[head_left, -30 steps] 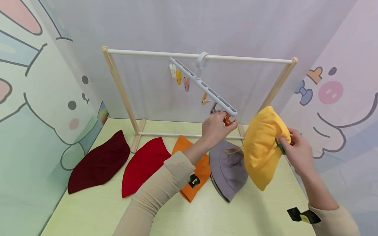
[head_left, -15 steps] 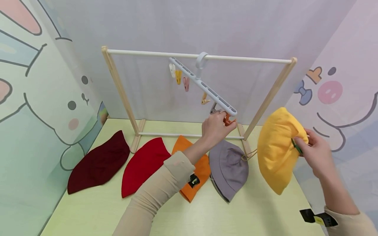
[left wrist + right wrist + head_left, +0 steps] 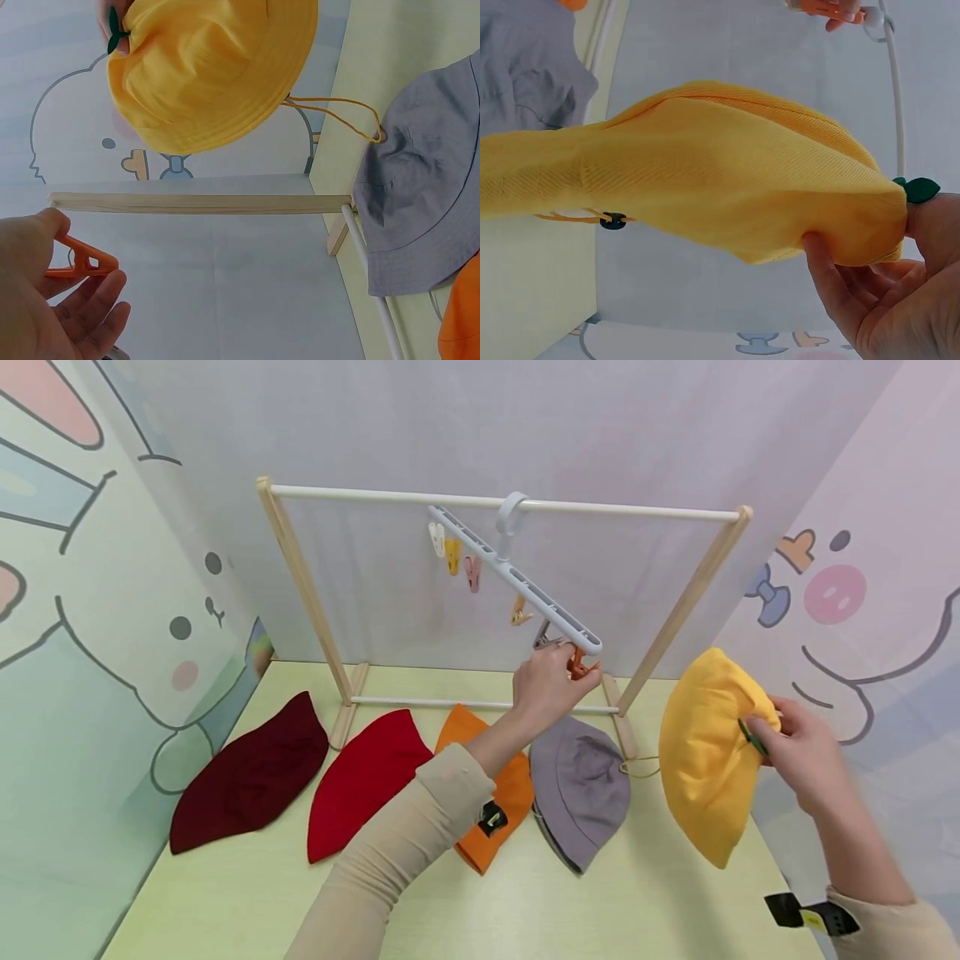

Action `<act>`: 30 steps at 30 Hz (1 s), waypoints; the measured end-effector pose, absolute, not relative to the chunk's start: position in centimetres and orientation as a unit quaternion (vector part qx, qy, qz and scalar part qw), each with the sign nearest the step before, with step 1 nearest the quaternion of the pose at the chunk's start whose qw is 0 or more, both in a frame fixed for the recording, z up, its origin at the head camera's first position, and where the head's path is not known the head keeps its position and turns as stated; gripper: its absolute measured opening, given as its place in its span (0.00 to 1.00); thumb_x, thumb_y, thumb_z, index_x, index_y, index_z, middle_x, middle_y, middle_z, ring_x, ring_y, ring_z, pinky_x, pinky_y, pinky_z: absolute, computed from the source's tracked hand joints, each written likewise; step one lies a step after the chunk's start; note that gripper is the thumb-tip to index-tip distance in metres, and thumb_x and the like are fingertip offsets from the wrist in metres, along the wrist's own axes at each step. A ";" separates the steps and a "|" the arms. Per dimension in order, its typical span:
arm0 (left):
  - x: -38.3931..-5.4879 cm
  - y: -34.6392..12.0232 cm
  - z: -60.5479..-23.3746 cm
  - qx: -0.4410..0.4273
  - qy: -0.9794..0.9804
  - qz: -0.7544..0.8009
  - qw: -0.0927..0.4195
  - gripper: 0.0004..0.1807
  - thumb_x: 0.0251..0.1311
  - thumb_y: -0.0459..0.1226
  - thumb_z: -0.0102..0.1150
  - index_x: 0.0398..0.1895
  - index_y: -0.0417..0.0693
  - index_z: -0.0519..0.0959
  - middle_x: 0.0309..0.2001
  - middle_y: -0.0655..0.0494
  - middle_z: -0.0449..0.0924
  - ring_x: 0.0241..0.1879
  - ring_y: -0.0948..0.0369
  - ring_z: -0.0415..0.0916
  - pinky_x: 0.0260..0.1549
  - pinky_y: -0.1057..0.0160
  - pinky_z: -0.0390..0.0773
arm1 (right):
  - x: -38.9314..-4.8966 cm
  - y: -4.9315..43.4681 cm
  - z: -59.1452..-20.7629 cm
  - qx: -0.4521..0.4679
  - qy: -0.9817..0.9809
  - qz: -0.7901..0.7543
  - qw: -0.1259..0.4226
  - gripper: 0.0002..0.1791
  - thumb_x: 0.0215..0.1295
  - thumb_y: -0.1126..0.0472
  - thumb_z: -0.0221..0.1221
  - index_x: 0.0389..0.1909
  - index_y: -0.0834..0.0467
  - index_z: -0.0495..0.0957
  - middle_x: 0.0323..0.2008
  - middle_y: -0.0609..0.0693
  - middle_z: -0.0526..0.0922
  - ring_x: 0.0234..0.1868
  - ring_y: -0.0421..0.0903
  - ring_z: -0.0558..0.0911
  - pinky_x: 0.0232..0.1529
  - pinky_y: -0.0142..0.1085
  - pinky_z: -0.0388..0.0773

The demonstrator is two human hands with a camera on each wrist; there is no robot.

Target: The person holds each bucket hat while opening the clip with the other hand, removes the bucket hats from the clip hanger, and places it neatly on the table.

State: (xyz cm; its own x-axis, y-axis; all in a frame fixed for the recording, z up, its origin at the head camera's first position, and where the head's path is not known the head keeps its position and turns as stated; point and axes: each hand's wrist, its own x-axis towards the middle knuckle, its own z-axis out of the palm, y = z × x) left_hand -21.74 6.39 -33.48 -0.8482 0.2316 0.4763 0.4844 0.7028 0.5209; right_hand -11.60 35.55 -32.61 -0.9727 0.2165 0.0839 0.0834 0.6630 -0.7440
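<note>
My left hand [image 3: 551, 681] pinches an orange clothespin [image 3: 86, 261] at the near end of a pale grey clip hanger [image 3: 517, 578]. In my right hand [image 3: 806, 752] is a yellow bucket hat [image 3: 708, 760], gripped at its crown beside a small green leaf tab [image 3: 921, 189]. The hat hangs above the table's right side, apart from the clothespin. Its thin yellow chin cord [image 3: 337, 112] dangles toward the grey hat [image 3: 588, 789], and a black cord stopper [image 3: 613, 220] shows in the right wrist view.
The hanger hooks over the white bar [image 3: 375, 495] of a wooden-legged rack [image 3: 307, 585]. More clothespins, including a yellow one [image 3: 453, 557], hang along it. On the table lie a maroon hat [image 3: 251, 781], a red hat [image 3: 367, 781] and an orange hat [image 3: 517, 785], the last partly behind my left arm.
My right hand has carried the yellow hat rightward, away from the hanger, and the hat now hangs slightly lower. The left hand stays at the orange clothespin.
</note>
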 end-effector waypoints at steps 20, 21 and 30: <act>-21.8 6.4 -33.5 -0.196 -0.903 -0.335 0.186 0.13 0.53 0.54 0.57 0.24 0.57 0.73 0.25 0.68 0.74 0.22 0.70 0.69 0.14 0.73 0.64 | -14.6 37.1 -39.0 -0.049 -0.908 0.411 -0.059 0.31 0.71 0.53 0.41 0.64 0.74 0.52 0.47 0.71 0.70 0.28 0.32 0.76 0.29 0.34 0.79; -21.8 6.4 -33.5 -0.196 -0.903 -0.336 0.186 0.13 0.53 0.54 0.57 0.24 0.57 0.74 0.26 0.67 0.74 0.21 0.70 0.69 0.14 0.72 0.64 | -14.8 37.2 -39.3 -0.047 -0.906 0.415 -0.066 0.31 0.71 0.54 0.41 0.64 0.74 0.52 0.47 0.70 0.71 0.29 0.32 0.77 0.29 0.35 0.80; -21.7 6.4 -33.4 -0.193 -0.906 -0.328 0.186 0.14 0.53 0.55 0.57 0.24 0.58 0.74 0.24 0.67 0.74 0.21 0.69 0.69 0.13 0.72 0.63 | -15.9 38.0 -41.7 -0.050 -0.879 0.458 -0.118 0.29 0.72 0.55 0.39 0.63 0.74 0.52 0.34 0.48 0.77 0.29 0.35 0.79 0.32 0.37 0.79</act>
